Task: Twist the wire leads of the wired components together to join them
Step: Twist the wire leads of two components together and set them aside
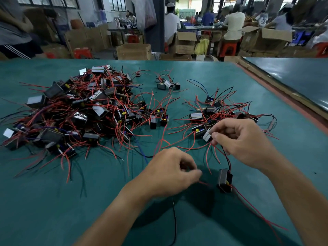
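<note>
A small black box component (225, 180) with red and black leads hangs just above the green table (53, 210) near its front. My right hand (237, 139) pinches the upper ends of its red and black leads (226, 157) between thumb and fingers. My left hand (170, 173) is closed to the left of the component, with a red lead (204, 183) sticking out from its fingertips toward the component and a black wire (174, 219) trailing down below the wrist.
A large heap of like components with tangled red wires (79, 112) covers the left of the table. A smaller group (213, 112) lies right of centre, behind my right hand. A few units (167, 84) sit farther back. People work among cardboard boxes beyond the table.
</note>
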Demonstrator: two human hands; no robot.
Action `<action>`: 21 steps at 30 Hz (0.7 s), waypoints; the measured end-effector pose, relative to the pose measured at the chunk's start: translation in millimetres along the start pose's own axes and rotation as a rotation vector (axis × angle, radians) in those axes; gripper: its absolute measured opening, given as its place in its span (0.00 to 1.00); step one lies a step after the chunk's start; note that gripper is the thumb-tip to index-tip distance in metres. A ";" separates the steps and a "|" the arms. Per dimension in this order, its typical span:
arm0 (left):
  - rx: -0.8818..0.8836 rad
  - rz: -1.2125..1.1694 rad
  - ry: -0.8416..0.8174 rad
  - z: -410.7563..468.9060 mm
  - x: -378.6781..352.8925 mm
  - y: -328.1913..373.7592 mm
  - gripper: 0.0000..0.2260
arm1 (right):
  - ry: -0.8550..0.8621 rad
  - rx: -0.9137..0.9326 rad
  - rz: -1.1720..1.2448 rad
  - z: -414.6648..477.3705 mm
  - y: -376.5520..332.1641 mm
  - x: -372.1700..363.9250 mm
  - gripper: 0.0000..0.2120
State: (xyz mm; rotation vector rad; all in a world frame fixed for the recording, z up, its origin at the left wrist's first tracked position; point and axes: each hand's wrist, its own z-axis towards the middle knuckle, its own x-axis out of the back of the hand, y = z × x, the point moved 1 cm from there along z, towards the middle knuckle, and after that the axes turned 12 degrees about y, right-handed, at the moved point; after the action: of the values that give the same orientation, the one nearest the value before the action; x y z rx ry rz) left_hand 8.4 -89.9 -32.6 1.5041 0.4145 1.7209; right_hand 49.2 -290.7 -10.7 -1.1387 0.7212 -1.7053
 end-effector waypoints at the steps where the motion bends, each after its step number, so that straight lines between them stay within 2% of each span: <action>1: 0.027 -0.051 0.017 1.4 1.9 -1.3 0.09 | -0.003 -0.001 -0.004 -0.2 -1.1 0.5 0.12; 5: 0.159 -0.303 0.122 8.1 5.6 -4.6 0.09 | -0.041 -0.030 0.028 -2.1 -7.7 0.9 0.14; 7: 0.191 -0.376 0.135 9.0 6.0 -3.0 0.12 | -0.076 -0.055 0.055 -3.6 -11.0 -0.5 0.14; 13: 0.201 -0.477 0.098 7.6 9.3 1.3 0.23 | -0.156 -0.117 0.096 -5.9 -16.5 -1.6 0.13; 21: 0.241 -0.513 0.070 7.4 8.9 2.9 0.27 | -0.247 -0.242 0.311 -10.6 -22.4 -4.1 0.13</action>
State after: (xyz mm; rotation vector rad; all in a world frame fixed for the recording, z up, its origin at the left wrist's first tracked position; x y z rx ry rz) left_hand 14.6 -87.1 -22.8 1.3490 0.9817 1.3493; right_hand 31.7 -278.3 2.3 -1.2996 0.9116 -1.2169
